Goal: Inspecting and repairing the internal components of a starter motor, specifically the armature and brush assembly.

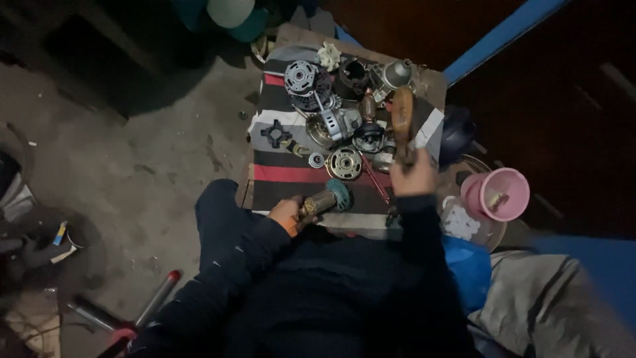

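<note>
Dark sleeves hide both wrists; left hand (286, 213) grips a motor armature (324, 199), right hand (412, 176) clamps a blurred wooden handle (402, 119).

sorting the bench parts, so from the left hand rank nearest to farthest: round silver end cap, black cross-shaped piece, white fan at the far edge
1. Round silver end cap, just beyond the left hand, mid-cloth.
2. Black cross-shaped piece, farther up, on the cloth's left side.
3. White fan, at the far edge.
</note>
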